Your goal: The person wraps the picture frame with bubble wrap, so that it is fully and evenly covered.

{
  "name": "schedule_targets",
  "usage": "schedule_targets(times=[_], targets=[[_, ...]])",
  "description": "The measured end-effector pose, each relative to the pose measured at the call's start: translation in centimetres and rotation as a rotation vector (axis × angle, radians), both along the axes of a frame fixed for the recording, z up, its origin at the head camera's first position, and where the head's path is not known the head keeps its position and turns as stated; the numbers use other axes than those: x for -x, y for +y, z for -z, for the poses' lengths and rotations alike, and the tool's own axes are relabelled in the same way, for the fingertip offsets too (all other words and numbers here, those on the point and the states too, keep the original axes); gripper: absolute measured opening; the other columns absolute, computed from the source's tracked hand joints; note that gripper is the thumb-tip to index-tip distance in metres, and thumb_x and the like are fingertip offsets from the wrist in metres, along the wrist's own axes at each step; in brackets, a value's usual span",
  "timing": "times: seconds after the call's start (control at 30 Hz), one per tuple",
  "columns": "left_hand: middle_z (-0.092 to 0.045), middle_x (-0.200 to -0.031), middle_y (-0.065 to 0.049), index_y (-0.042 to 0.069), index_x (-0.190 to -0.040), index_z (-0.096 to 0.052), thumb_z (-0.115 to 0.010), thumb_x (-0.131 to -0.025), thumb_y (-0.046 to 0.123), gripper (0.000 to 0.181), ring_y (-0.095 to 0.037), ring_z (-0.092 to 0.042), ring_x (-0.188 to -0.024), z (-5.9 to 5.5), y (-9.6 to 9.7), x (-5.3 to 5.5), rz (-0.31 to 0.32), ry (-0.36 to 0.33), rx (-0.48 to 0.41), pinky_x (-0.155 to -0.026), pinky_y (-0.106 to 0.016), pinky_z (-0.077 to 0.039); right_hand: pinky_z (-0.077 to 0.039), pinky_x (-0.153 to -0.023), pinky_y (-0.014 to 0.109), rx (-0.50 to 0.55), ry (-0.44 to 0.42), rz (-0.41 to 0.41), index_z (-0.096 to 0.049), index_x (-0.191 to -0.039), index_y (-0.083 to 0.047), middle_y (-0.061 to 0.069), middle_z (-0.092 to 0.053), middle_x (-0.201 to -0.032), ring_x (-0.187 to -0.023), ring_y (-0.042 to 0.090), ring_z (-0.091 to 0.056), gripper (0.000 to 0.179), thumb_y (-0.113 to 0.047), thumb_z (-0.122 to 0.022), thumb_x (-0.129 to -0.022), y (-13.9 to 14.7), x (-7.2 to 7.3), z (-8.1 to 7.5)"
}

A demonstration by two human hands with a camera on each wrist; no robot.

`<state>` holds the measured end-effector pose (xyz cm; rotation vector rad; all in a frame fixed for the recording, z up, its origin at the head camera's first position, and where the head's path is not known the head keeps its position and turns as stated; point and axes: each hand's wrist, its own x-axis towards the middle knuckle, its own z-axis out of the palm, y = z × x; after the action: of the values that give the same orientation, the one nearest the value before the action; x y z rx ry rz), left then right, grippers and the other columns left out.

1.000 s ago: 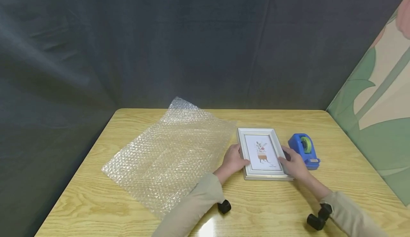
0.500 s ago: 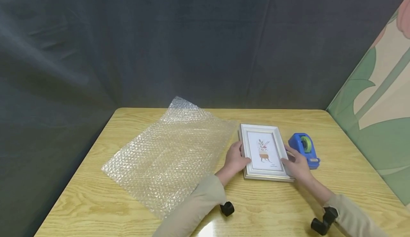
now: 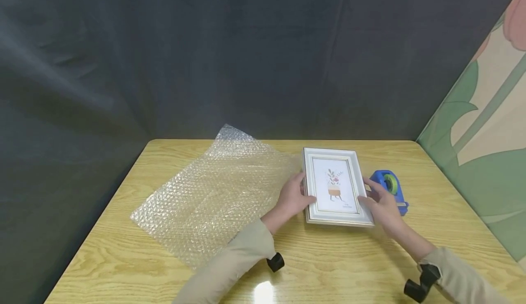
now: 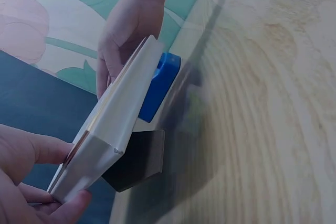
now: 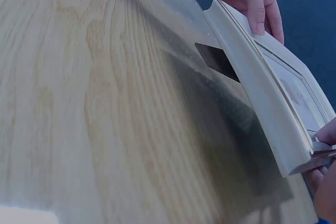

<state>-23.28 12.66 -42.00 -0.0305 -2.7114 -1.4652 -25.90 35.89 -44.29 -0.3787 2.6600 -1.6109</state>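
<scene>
The grip of the left hand (image 3: 289, 196) is closed to a pinch on one long side of a white rectangular picture frame with thin gold trim (image 3: 337, 185), thumb on the front and fingers behind. The right hand (image 3: 384, 208) pinches the opposite side likewise. The frame is held above the wood-grained yellow desk (image 3: 328, 263), right of its middle, its shadow falling on the surface. A black flat flap (image 4: 137, 156) juts from its back, and a plant print (image 3: 334, 190) shows in front. Near the right hand, partly covered by its fingers in the head view, stands a blue plastic tape dispenser (image 3: 400, 195) with a green roll (image 3: 393, 183). Left of the frame, a clear bubble-wrap sheet (image 3: 218, 194) lies spread on the desk. Behind hangs a dark blue-grey curtain (image 3: 246, 57); a flower-patterned panel (image 3: 489, 158) borders the right side.
</scene>
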Motion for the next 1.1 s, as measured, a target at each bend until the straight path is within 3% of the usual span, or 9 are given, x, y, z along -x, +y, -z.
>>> schedule_targets(times=[0.27,0.47,0.73,0.9,1.1], targets=[[-0.044,-0.133,-0.014,0.006,-0.137,-0.038,-0.074,-0.07,0.003,0.076,-0.024,-0.057,-0.101,-1.1,-2.8,-0.3,-0.02,0.0,-0.025,-0.072,-0.022,-0.052,-0.05,-0.071,0.017,0.088,-0.049,-0.064,-0.026,-0.141,0.002,0.026,-0.028,-0.14,-0.119,0.042,-0.04,0.061,-0.005,-0.055,-0.088,-2.4,-0.1,-1.8],[-0.041,-0.136,-0.016,0.003,-0.136,-0.038,-0.073,-0.07,0.002,0.075,-0.027,-0.056,-0.102,-1.9,-5.5,-0.9,-0.037,0.0,-0.03,-0.071,-0.024,-0.053,-0.052,-0.07,0.021,0.147,-0.09,-0.107,-0.027,-0.141,-0.001,0.025,-0.033,-0.138,-0.119,0.04,-0.041,0.061,-0.002,-0.056,-0.087,-4.9,0.3,-2.6],[-0.048,-0.128,-0.018,0.001,-0.136,-0.038,-0.074,-0.068,0.002,0.077,-0.03,-0.057,-0.101,-3.0,-9.7,-1.9,-0.092,-0.012,-0.038,-0.07,-0.029,-0.054,-0.053,-0.076,0.027,0.224,-0.134,-0.154,-0.031,-0.139,0.0,0.021,-0.032,-0.139,-0.121,0.039,-0.04,0.061,0.003,-0.057,-0.084,-9.2,0.6,-3.8],[-0.054,-0.119,-0.018,0.003,-0.134,-0.041,-0.073,-0.067,0.0,0.075,-0.028,-0.059,-0.097,-2.6,-12.6,-2.2,-0.144,-0.018,-0.059,-0.068,-0.029,-0.054,-0.051,-0.083,0.036,0.237,-0.119,-0.222,-0.033,-0.138,0.0,0.019,-0.029,-0.142,-0.121,0.039,-0.04,0.06,0.005,-0.057,-0.083,-12.0,0.8,-3.8],[-0.057,-0.114,-0.02,0.003,-0.134,-0.041,-0.071,-0.067,-0.001,0.073,-0.029,-0.059,-0.097,-2.2,-15.7,-2.8,-0.202,-0.05,-0.093,-0.07,-0.031,-0.054,-0.048,-0.089,0.039,0.246,-0.152,-0.275,-0.031,-0.14,-0.002,0.017,-0.029,-0.143,-0.124,0.036,-0.04,0.063,0.004,-0.058,-0.082,-15.0,0.8,-3.5]])
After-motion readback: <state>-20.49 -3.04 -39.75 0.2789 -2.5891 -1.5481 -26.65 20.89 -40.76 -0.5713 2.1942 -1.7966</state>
